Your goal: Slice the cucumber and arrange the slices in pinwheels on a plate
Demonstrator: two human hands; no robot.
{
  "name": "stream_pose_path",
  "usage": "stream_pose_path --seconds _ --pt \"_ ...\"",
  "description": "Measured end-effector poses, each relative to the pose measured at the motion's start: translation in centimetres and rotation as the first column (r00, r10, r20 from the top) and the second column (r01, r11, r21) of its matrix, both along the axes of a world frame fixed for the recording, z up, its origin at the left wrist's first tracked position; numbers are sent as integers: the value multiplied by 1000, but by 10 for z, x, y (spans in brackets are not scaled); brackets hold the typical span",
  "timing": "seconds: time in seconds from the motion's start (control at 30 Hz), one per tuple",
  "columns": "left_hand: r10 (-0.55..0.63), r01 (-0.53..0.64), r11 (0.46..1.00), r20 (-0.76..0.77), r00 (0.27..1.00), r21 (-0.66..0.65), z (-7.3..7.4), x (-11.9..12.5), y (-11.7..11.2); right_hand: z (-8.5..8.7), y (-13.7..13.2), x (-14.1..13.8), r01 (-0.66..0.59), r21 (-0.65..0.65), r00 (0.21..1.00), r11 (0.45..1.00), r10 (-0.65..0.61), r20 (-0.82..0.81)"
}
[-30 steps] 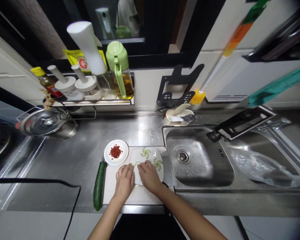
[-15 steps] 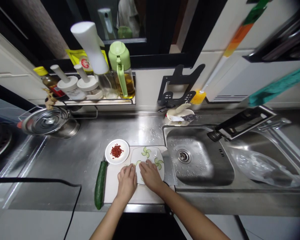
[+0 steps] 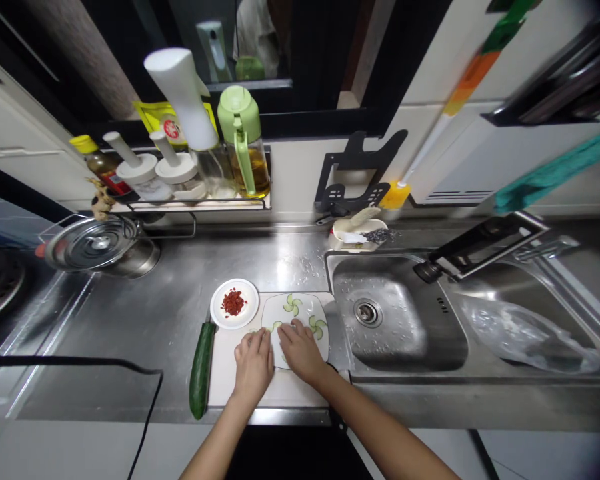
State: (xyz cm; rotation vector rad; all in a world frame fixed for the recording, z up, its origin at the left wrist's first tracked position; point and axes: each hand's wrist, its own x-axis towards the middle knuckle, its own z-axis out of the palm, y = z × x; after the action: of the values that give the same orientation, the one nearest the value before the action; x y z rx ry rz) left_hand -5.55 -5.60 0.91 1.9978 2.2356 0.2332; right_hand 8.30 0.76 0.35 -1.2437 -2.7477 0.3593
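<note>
My left hand and my right hand meet over the near left part of a white square plate on a white cutting board. Their fingertips are bent down together on thin cucumber slices; what each pinches is too small to name. Two pinwheel shapes of cucumber slices lie on the plate. A round white dish of chopped red chilli stands just behind the left hand. A whole cucumber lies along the board's left edge.
A steel sink lies right of the board, with a black tap and a clear plastic bag further right. A rack of oil and seasoning bottles stands at the back wall. A pot lid and black cable lie left.
Both hands stay on the plate's near left part, fingers shifting slightly on the cucumber slices. The view has moved a little.
</note>
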Motion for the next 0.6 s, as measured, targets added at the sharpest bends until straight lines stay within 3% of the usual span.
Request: stream_pose_path --seconds 0.23,0.33,0.43,0.6 --pt "41 -42 999 79 996 5 4 1 -1 4 0 3 0 -25 999 1000 -1 -43" --pt "136 -147 988 182 974 48 3 -11 -3 9 -1 6 24 -33 997 999 -27 -73" --pt "227 -255 964 271 936 75 -5 -29 -4 13 -4 11 56 -39 992 998 -60 -112" --pt "295 -326 945 343 892 36 -21 -42 -3 16 -15 16 113 -44 983 993 -118 -141"
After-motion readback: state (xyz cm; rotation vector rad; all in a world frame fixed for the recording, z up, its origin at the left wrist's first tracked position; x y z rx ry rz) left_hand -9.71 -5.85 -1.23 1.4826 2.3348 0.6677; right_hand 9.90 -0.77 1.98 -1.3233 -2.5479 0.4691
